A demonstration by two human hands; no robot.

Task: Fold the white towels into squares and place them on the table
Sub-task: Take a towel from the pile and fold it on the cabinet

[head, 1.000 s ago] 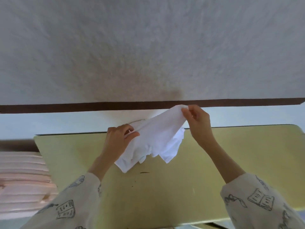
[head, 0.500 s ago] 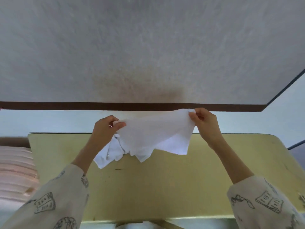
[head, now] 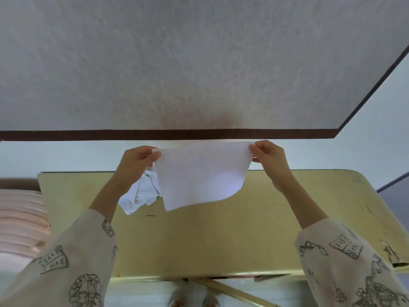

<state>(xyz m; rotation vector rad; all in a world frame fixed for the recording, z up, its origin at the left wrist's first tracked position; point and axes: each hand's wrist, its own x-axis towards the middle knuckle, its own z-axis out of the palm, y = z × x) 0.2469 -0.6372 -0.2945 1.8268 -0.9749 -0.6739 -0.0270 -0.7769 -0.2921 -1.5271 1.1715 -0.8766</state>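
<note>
I am holding one white towel (head: pixel 200 176) up above the yellow table (head: pixel 221 235), my left hand (head: pixel 137 161) pinching its upper left corner and my right hand (head: pixel 269 158) pinching the upper right. I am pulling the top edge taut so the cloth hangs flat, which I judge readies it for a clean first fold. A second, crumpled white cloth (head: pixel 141 193) is hanging below my left hand; I cannot tell whether that hand is gripping it too.

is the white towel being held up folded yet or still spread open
Mostly spread: the white towel hangs as a flat sheet, top corners pinched by the left hand and right hand, with a bunched part below the left.
</note>
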